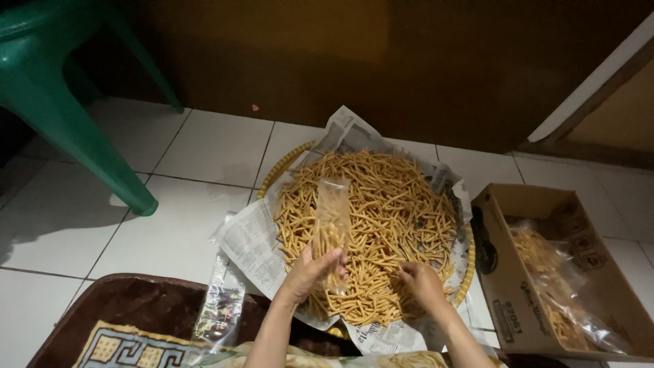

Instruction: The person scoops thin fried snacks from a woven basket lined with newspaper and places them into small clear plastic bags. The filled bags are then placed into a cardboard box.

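Clear plastic bag [332,219] being gripped upright by left hand [315,270] | snack sticks [381,204] being pinched by right hand [419,281] over tray [283,167]

A narrow clear plastic bag [332,225] stands nearly upright over the tray, its lower part filled with thin golden-brown snack sticks, its upper part empty and open. Beneath it a wide heap of the same snack sticks [381,218] lies spread across newspaper [252,242] lining a round woven tray [281,167] on the tiled floor.
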